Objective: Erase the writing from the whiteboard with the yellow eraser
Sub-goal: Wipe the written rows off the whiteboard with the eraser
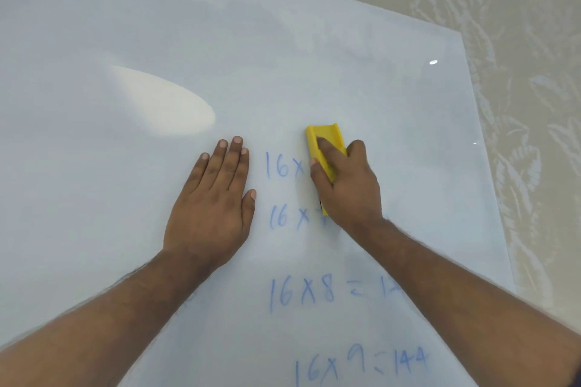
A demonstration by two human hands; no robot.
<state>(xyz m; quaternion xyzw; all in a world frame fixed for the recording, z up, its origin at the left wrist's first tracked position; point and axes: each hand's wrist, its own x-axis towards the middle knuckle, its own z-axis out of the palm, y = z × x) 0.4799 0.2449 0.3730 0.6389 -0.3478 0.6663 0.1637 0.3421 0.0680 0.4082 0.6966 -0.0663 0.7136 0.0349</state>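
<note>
Remaining blue writing [317, 291]: "16X9=144"

The yellow eraser [323, 143] lies lengthwise on the glossy whiteboard [125, 41], covering the ends of two lines of faint blue sums [301, 292].

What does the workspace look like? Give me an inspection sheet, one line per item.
Surface: glossy whiteboard lying flat, with glare spots.
Job's things: yellow eraser on the board; blue writing remains, rows starting "16 x", right parts of upper rows hidden or wiped.
Clutter: nothing seen.
Grippers: left hand flat on the board; right hand grips the eraser.
Cables: nothing seen.
Surroundings: beige leaf-patterned cloth beyond the board's edge.
</note>
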